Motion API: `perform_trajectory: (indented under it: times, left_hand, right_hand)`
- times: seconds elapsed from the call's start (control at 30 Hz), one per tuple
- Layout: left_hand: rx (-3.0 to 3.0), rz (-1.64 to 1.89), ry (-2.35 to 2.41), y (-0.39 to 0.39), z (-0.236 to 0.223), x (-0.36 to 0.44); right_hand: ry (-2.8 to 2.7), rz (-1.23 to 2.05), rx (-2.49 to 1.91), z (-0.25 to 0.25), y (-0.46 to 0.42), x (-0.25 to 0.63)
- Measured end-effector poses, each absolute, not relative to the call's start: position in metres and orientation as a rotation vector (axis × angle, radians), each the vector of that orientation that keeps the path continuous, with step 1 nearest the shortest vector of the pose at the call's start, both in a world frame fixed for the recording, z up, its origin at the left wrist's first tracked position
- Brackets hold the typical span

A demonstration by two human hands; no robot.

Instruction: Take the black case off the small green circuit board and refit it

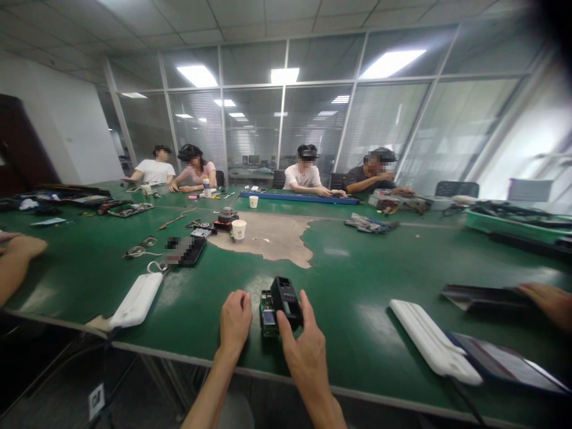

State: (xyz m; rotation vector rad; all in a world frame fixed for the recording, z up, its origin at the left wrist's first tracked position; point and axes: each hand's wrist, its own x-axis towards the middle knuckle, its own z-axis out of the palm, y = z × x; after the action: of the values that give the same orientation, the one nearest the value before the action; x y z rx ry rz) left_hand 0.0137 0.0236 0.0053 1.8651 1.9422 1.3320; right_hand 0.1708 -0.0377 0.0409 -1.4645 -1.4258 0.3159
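My right hand (pixel 304 345) grips a small black plastic housing (pixel 286 300), thumb on one side and fingers on the other, tilted up from a green circuit board (pixel 268 311) that lies on the green table (pixel 357 280). My left hand (pixel 235 322) rests just left of the board with its fingers curled down onto the table; whether it holds anything is hidden.
A white flat device (pixel 137 300) lies at the left edge, another (pixel 433 342) at the right beside dark panels (pixel 504 363). Other people's hands (pixel 18 247) reach in at both sides. Paper cups (pixel 239 229), tools and several seated people are at the far end.
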Motion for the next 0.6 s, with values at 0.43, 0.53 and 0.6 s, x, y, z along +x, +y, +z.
perform_trajectory:
  times: [0.43, 0.53, 0.6]
  left_hand:
    - [1.842, 1.326, 1.944, 0.023, 0.008, 0.014]
    - [1.833, 1.324, 1.939, 0.023, 0.008, 0.013]
    - [1.83, 1.316, 1.935, 0.024, 0.008, 0.013]
  right_hand:
    - [-1.676, 0.12, -1.538, 0.025, -0.033, 0.139]
    - [-1.702, 0.069, -1.542, 0.011, -0.034, 0.139]
    - [-1.72, 0.025, -1.492, 0.004, -0.035, 0.14]
